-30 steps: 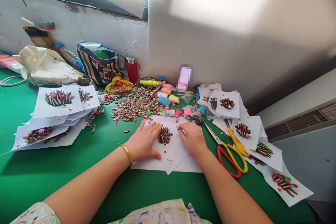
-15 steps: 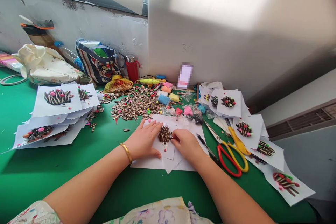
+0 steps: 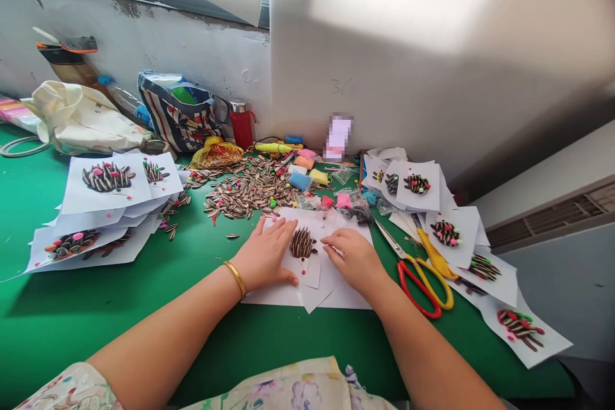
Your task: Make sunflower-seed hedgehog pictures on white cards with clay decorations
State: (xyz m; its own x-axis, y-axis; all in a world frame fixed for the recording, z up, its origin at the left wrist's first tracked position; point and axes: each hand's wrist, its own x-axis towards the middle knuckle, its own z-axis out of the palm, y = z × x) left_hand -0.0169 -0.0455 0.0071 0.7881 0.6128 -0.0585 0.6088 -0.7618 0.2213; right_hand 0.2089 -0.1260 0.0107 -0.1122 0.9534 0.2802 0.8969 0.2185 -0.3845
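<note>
A seed hedgehog [image 3: 302,243] with striped sunflower-seed spines, a pale pointed face and a small red nose lies on white paper in front of me. Small dark pieces stick out at its right side. My left hand [image 3: 266,253] rests spread and flat on the left part of the white paper sheets [image 3: 276,295], its fingertips beside the spines. My right hand [image 3: 354,259] hovers just right of the hedgehog, thumb and forefinger slightly apart, with nothing visible between them. Behind the paper lies a heap of sunflower seeds [image 3: 250,186].
Red-and-yellow-handled scissors [image 3: 423,282] and a yellow cutter [image 3: 435,253] lie at right. Finished hedgehog cards stand in a left stack [image 3: 106,198] and a right stack [image 3: 461,237]. Coloured clay packets [image 3: 300,180], a red flask [image 3: 241,125] and a striped bag [image 3: 177,112] are at the back.
My right hand has drawn back to the right from the hedgehog's edge, uncovering the dark pieces there, and its fingers have loosened. My left hand stays on the paper.
</note>
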